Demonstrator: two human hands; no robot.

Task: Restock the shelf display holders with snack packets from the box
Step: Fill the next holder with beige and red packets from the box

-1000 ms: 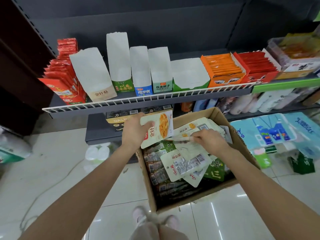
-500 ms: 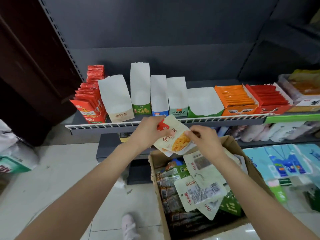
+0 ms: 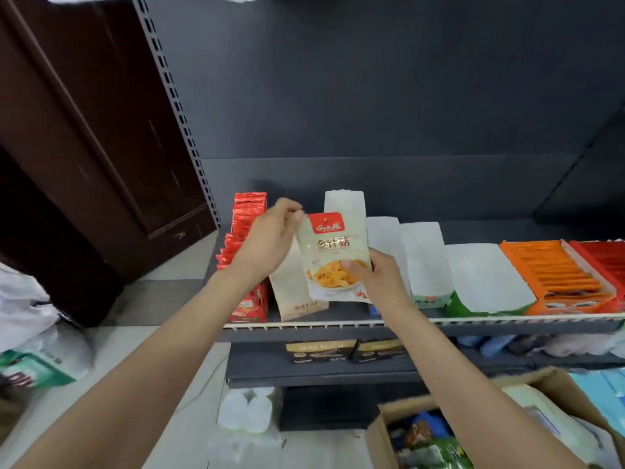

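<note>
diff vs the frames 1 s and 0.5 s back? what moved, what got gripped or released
Snack packet went from just above the cardboard box up to shelf level, now upright in front of the beige holder. Left hand kept its hold, now pinching the top corner. Right hand left the packets in the box and took the bottom edge. Nothing released. Holders on the shelf are unchanged.

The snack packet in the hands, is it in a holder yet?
Not yet: the snack packet is held upright above the shelf by both hands.
</note>
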